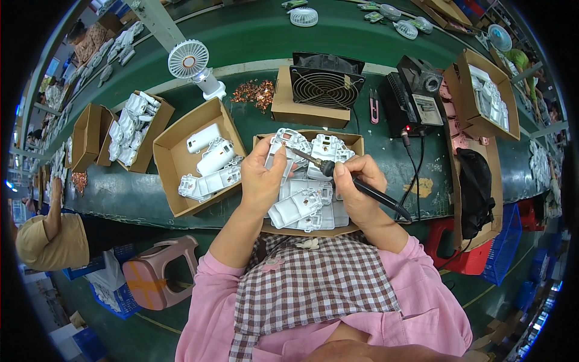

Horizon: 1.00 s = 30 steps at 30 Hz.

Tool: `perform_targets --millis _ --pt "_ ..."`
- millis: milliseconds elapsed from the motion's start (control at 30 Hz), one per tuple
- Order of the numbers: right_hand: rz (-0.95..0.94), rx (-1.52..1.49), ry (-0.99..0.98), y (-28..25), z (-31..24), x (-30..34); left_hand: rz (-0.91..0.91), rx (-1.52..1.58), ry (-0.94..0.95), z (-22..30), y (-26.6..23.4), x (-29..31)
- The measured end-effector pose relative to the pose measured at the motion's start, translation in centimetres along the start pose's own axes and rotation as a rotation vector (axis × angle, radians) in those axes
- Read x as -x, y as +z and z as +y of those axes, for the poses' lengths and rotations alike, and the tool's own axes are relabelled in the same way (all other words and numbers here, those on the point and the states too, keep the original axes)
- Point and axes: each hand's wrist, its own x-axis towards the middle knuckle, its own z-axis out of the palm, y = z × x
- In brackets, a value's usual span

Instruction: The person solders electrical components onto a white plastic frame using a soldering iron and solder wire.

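Grips a white plastic housing [295, 140] with the left hand [262, 180], above a cardboard box [360, 145] of similar housings [297, 208] on the table [386, 151]; wraps the right hand [363, 188] around a soldering iron [326, 168]; points its tip [301, 154] at the housing, cannot tell whether touching; faces a black fan [329, 87], with a soldering station [400, 99] to its right and coppery bits [256, 92] to its left.

Tip and casing, hard to read at your fingers.
Your iron's [383, 198] tip [298, 152] is too small to show whether it touches the casing [292, 140], which your left fingers [278, 163] partly cover. Your right fingers [345, 181] hide some of the grip. In the box [359, 142] below, upper parts [295, 208] bury lower ones. The copper bits [254, 93] are too fine to tell apart; the dark rim cuts off the person [51, 241] at your left.
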Motion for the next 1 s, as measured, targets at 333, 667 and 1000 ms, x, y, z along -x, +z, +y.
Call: perform_targets --millis 333,667,1000 --pt "0.0 -0.035 0.019 -0.2 0.3 0.2 -0.001 -0.019 0.0 0.1 0.1 0.0" --pt "0.114 -0.096 -0.114 -0.3 0.6 0.2 -0.032 -0.026 -0.014 -0.4 -0.5 -0.3" --pt "0.148 -0.177 -0.052 -0.8 1.0 0.4 -0.051 -1.181 0.468 5.8 -7.4 0.2"
